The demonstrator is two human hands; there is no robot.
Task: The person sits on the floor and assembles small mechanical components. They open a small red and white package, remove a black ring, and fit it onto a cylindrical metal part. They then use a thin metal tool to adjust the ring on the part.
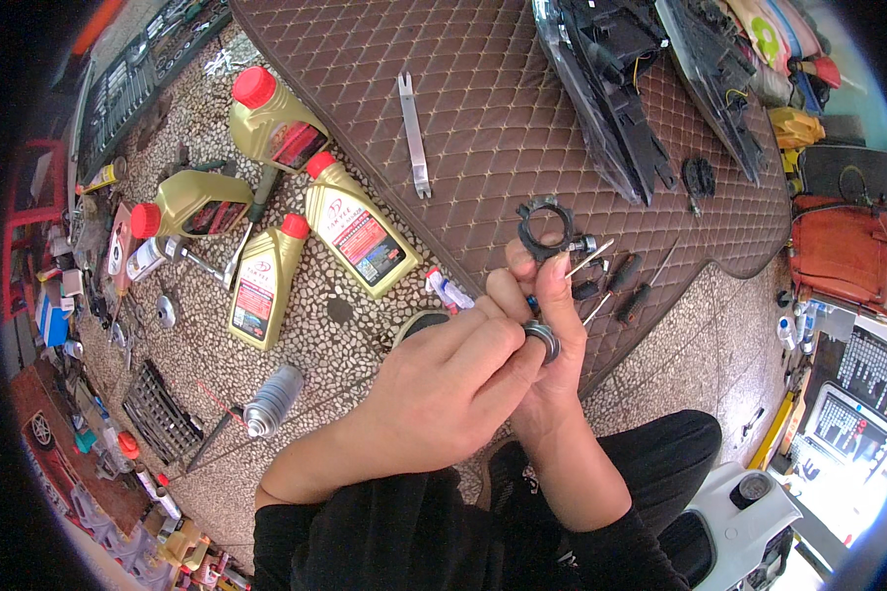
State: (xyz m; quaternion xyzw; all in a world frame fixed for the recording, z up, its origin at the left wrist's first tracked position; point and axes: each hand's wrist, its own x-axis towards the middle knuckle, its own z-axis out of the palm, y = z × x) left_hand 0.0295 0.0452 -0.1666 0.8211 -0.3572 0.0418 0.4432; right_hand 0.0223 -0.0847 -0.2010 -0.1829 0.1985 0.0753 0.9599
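My left hand (pixel 448 379) and my right hand (pixel 552 325) meet over the near edge of a brown quilted mat (pixel 483 108). Together they grip a small round metal part (pixel 542 340) with a dark centre, pinched between the fingers of both hands. A black ring-shaped bracket (pixel 544 227) lies on the mat just beyond my fingertips. Next to it lie several small screwdrivers with dark handles (pixel 616 281). A flat metal pry tool (pixel 414 133) lies further up the mat.
Several gold oil bottles with red caps (pixel 350 231) lie on the pebbled floor at left, with a silver spray can (pixel 271 399) nearer me. Black car light housings (pixel 621 79) sit at the mat's far end. An orange bag (pixel 843 251) is at right.
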